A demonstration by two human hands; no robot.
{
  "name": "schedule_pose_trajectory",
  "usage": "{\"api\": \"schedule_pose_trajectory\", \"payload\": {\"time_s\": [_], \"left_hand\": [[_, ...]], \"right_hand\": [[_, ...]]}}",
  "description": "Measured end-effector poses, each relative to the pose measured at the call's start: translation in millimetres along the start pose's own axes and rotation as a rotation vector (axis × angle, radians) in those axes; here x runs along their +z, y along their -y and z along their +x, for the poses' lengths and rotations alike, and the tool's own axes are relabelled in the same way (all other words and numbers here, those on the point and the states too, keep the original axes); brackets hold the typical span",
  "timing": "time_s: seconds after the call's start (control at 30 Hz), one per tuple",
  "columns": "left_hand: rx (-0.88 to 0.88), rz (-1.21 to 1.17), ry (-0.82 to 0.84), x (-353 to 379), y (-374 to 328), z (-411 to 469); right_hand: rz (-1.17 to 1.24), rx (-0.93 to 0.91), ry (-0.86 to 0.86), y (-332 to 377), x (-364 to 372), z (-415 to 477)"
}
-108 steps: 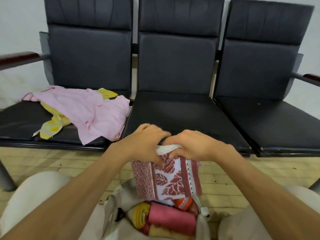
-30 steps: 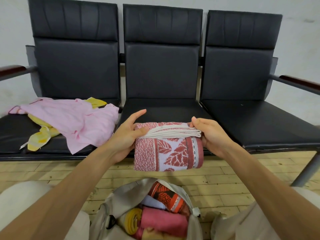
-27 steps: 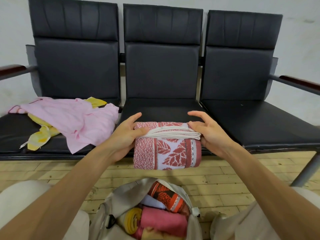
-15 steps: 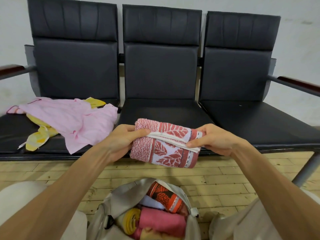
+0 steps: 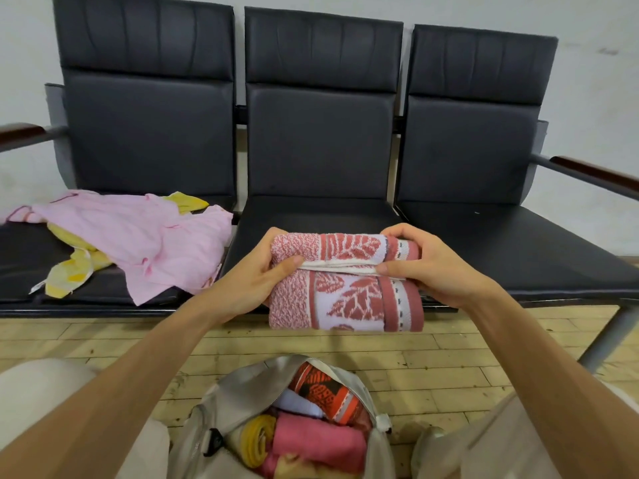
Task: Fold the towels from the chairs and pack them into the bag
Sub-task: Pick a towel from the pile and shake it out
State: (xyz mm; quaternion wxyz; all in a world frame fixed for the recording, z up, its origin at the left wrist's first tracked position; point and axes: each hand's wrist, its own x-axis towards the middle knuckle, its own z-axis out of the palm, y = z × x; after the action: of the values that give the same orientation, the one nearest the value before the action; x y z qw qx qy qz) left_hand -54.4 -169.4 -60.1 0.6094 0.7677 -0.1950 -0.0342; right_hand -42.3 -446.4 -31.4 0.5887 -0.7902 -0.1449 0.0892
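A folded red-and-white leaf-pattern towel (image 5: 345,299) hangs in the air in front of the middle chair. My left hand (image 5: 249,281) grips its left end and my right hand (image 5: 425,267) grips its right end, thumbs on the white hem. Below, between my knees, an open grey bag (image 5: 242,388) holds several rolled towels: pink, yellow, orange-patterned. A loose pink towel (image 5: 145,236) and a yellow towel (image 5: 72,271) lie crumpled on the left chair seat.
Three joined black chairs (image 5: 321,140) stand against a pale wall, with wooden armrests (image 5: 587,171) at both ends. The middle and right seats carry nothing. A metal leg (image 5: 605,337) meets the wooden plank floor at right.
I lifted the patterned towel out of the bag mouth, held it flat at both ends, then turned it. Both hands now curl tightly around its ends.
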Motion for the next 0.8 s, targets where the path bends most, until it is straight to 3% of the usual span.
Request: {"api": "schedule_pose_trajectory", "payload": {"time_s": [0.13, 0.4, 0.6, 0.8], "left_hand": [[0.095, -0.106, -0.077, -1, -6, 1], [0.083, -0.373, -0.108, -1, -14, 1], [-0.031, -0.443, -0.090, 0, -9, 1], [-0.178, -0.685, 0.100, -3, 1, 2]], "right_hand": [[0.075, -0.032, 0.020, 3, 0, -1], [0.248, -0.189, 0.002, 0, 7, 2], [0.195, -0.209, -0.049, -8, 6, 11], [-0.004, -0.266, -0.139, -15, 6, 13]]}}
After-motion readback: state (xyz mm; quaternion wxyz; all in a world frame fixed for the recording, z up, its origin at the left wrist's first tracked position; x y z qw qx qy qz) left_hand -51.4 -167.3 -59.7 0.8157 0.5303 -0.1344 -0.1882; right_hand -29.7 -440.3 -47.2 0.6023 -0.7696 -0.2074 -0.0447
